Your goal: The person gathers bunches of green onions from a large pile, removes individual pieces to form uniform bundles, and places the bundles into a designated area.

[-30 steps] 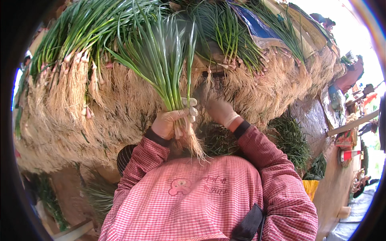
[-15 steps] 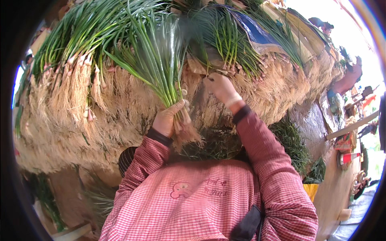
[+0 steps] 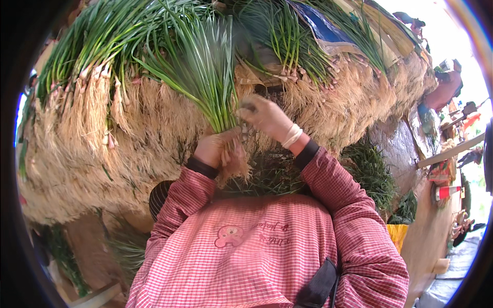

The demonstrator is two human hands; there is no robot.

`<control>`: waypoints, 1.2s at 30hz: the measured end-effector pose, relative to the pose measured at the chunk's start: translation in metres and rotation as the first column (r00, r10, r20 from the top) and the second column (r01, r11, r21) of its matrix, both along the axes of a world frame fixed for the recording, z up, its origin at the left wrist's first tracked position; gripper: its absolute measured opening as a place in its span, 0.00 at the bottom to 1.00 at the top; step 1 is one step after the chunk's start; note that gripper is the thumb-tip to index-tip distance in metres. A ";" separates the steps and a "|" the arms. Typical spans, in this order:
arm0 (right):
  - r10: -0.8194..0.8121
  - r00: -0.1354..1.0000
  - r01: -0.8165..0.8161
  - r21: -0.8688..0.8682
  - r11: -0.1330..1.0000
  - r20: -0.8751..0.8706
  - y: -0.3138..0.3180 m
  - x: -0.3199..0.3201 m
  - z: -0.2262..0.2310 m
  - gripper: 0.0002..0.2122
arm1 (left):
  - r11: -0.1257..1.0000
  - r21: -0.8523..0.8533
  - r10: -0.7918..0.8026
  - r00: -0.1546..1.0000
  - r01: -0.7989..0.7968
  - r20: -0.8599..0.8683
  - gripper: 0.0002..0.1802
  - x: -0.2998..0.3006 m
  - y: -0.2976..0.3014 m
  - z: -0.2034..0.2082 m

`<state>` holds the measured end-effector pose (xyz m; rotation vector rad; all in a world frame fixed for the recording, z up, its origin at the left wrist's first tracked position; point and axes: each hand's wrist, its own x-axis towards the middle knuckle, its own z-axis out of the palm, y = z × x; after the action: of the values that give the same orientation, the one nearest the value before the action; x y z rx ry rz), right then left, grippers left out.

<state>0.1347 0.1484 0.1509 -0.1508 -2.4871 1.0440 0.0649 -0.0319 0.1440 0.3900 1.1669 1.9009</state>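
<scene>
My left hand (image 3: 212, 149), in a pale thin glove, is closed round a bunch of green garlic (image 3: 213, 102) just above the bulbs. The long green leaves fan out away from me, and the roots hang below the fist towards my chest. My right hand (image 3: 264, 119), gloved with a band at the wrist, is right beside the bunch, level with the base of its stalks. Its fingers are curled together; what they hold, if anything, is hidden and slightly blurred.
A big heap of green garlic with roots facing me (image 3: 67, 169) spreads across the front. More stalks (image 3: 290, 51) lie on top, beside a blue sheet (image 3: 323, 28). Loose green leaves (image 3: 367, 172) lie lower right. A red-and-white cone (image 3: 447, 192) stands farther right.
My right hand has moved left and slightly nearer to me, from over the heap to the bunch. The left hand keeps its grip, with the bunch shifted slightly.
</scene>
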 end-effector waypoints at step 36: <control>0.276 0.960 -0.275 -0.322 0.906 -0.041 0.022 0.047 0.062 0.11 | 0.956 -0.075 -0.272 0.951 0.284 0.145 0.11 -0.010 -0.015 -0.010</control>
<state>0.1819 0.1700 0.2129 0.1054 -2.3675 1.5718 0.0553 -0.0471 0.1343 0.3494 1.0492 1.5958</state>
